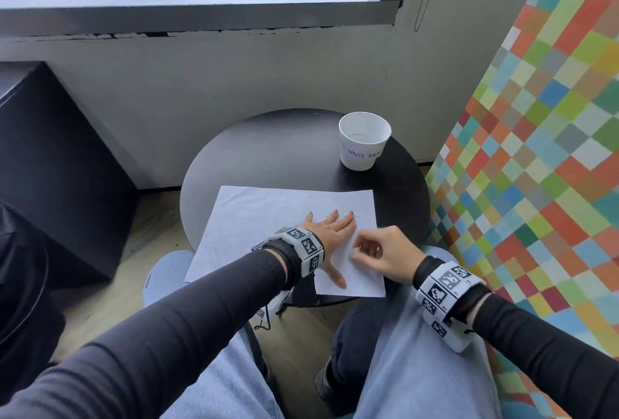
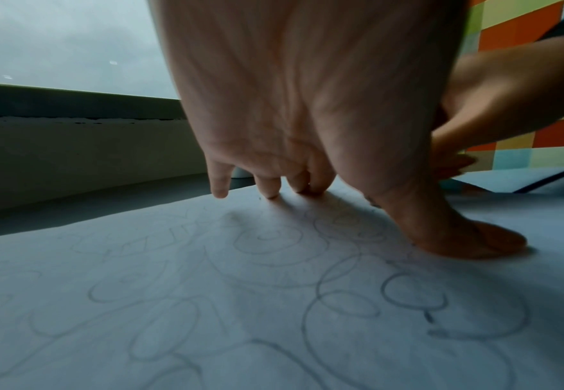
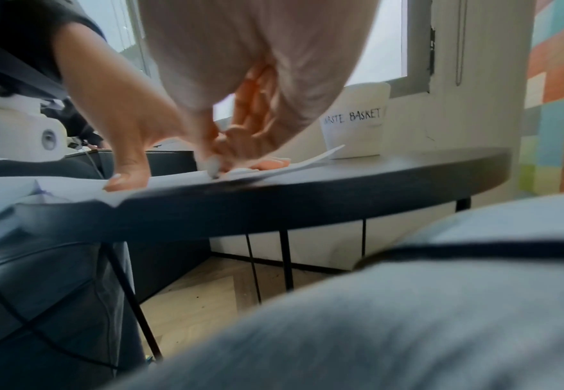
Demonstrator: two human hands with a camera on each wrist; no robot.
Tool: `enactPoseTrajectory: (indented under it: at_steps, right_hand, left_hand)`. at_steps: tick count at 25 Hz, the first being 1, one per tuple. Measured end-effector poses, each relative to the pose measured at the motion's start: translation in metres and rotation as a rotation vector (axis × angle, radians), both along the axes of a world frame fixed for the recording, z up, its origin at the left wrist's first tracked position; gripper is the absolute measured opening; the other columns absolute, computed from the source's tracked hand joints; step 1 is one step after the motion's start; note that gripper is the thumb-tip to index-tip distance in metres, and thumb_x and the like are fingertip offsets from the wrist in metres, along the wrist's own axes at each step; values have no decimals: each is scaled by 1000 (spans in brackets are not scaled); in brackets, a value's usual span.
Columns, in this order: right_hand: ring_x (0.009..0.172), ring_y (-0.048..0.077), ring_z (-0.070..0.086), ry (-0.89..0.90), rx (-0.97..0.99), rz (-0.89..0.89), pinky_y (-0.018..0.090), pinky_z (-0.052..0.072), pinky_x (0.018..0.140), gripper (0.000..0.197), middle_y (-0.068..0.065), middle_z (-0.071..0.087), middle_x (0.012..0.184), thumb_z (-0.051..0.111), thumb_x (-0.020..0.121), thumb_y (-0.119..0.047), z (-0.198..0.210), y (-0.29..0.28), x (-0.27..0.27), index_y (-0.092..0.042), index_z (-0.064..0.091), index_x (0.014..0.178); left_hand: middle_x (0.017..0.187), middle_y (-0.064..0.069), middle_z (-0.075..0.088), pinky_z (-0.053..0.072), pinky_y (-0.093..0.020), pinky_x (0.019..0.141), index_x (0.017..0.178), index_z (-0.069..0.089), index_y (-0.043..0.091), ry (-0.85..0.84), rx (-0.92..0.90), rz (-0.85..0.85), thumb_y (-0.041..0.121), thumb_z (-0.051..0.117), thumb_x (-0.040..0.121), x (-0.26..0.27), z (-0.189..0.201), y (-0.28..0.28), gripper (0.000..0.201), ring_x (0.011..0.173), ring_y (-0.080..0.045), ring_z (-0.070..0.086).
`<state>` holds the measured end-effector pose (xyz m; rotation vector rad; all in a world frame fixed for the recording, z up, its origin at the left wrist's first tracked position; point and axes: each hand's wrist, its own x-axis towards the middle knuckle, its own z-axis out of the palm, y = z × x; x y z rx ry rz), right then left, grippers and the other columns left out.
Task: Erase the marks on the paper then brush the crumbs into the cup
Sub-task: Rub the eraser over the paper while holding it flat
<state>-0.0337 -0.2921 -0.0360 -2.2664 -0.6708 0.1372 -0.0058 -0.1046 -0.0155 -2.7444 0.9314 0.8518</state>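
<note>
A white sheet of paper (image 1: 268, 217) with faint pencil loops (image 2: 274, 277) lies on the round black table (image 1: 294, 150). My left hand (image 1: 330, 234) lies flat on the sheet, fingers spread and thumb out, pressing it down. To its right, my right hand (image 1: 371, 251) pinches a small white eraser (image 3: 213, 165) and holds its tip against the paper near the sheet's right edge. A white paper cup (image 1: 363, 140) marked "WASTE BASKET" stands upright at the table's far right, apart from both hands.
The paper's near edge overhangs the table toward my knees in blue jeans (image 1: 418, 351). A black cabinet (image 1: 50, 167) stands to the left and a checkered multicoloured panel (image 1: 536, 150) closes the right side. A grey wall with a window sill lies behind the table.
</note>
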Motion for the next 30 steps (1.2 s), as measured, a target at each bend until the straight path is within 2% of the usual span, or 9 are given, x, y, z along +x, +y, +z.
enactPoseTrajectory:
  at_steps: [2, 6, 10, 14, 18, 23, 26, 28, 30]
  right_hand:
    - [56, 4, 53, 37, -29, 139, 13, 41, 59, 14, -11, 59, 61, 76, 80, -25, 0, 5, -8, -14, 69, 81]
    - [54, 4, 52, -56, -50, -98, 19, 42, 60, 14, -14, 57, 61, 76, 79, -24, 2, -3, 6, -12, 68, 81]
    - [56, 5, 53, 42, -52, 120, 12, 42, 58, 11, -14, 57, 60, 76, 79, -25, 3, 6, -9, -17, 68, 80]
    - [56, 6, 52, -27, -64, -64, 14, 41, 58, 11, -12, 56, 60, 73, 80, -23, 6, 7, -1, -15, 66, 80]
    - [56, 5, 52, 22, -76, 114, 13, 41, 58, 15, -13, 56, 61, 74, 80, -25, 4, 16, -10, -13, 67, 80]
    - [54, 5, 50, -3, -67, -47, 19, 42, 59, 13, -5, 59, 62, 71, 81, -22, 4, 17, 0, -11, 64, 80]
    - [56, 5, 52, 33, -73, 78, 15, 43, 59, 13, -9, 59, 63, 72, 82, -24, 4, 19, -5, -13, 67, 82]
    - [57, 2, 53, 23, -79, 32, 10, 40, 60, 13, -13, 57, 62, 73, 81, -25, 4, 17, -1, -14, 68, 83]
    - [57, 1, 52, -9, -75, -72, 11, 37, 59, 11, -13, 55, 61, 72, 82, -24, 4, 18, 2, -14, 66, 82]
  left_hand:
    - [163, 4, -21, 8, -66, 117, 156, -15, 14, -9, 10, -2, 73, 71, 68, -1, 1, -1, 136, 152, -23, -11]
    - [163, 4, -21, 6, -65, 117, 156, -15, 16, 5, -1, 2, 72, 71, 69, -1, 3, 0, 134, 152, -23, -12]
    - [164, -1, -18, -4, -69, 114, 156, -15, 11, -55, 38, 35, 78, 68, 66, -3, 3, 0, 139, 152, -26, -8]
    - [164, -7, -18, -11, -69, 110, 156, -15, 10, -90, 78, 96, 81, 65, 65, -6, 6, -1, 140, 152, -31, -7]
    - [164, -7, -20, -11, -71, 110, 156, -15, 17, -90, 91, 132, 83, 65, 64, -9, 8, -1, 139, 152, -32, -9]
    - [163, -9, -21, -12, -72, 110, 156, -15, 25, -86, 108, 168, 85, 64, 62, -7, 7, 1, 137, 151, -35, -10]
    - [163, -10, -22, -12, -73, 109, 156, -16, 26, -91, 129, 166, 86, 64, 60, -7, 5, 2, 139, 151, -36, -11]
    - [162, -11, -22, -11, -73, 110, 156, -18, 25, -90, 146, 154, 85, 66, 60, -6, 7, 1, 141, 151, -36, -11]
    - [162, -12, -22, -9, -73, 110, 156, -18, 24, -90, 162, 149, 83, 68, 60, -5, 9, 0, 141, 151, -37, -10]
